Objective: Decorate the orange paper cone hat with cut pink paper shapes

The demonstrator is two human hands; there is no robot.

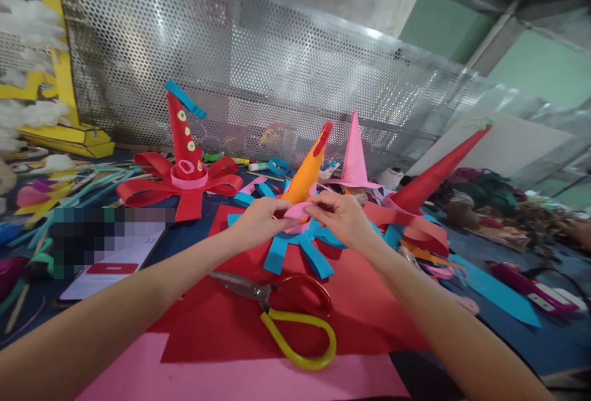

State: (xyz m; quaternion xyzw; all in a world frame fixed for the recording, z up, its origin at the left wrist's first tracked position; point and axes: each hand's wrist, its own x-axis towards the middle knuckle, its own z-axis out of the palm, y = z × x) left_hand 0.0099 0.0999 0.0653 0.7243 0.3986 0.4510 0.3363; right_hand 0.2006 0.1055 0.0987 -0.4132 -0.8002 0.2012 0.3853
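Note:
An orange paper cone (pixel 305 173) stands on a ring of blue paper loops (pixel 300 246) in the middle of the table. My left hand (pixel 258 219) and my right hand (pixel 339 215) meet at the cone's base. Both pinch a pink paper strip (pixel 298 210) wrapped round it. Scissors (pixel 286 308) with one red and one yellow handle lie on a red paper sheet (pixel 221 321) just in front of my hands.
A red cone with red loops (pixel 184 170) stands at the left, a pink cone (pixel 354 154) behind and a long red cone (pixel 434 173) at the right. A phone (pixel 113 262) lies at the left. Paper scraps lie all around. A perforated metal panel (pixel 258 62) backs the table.

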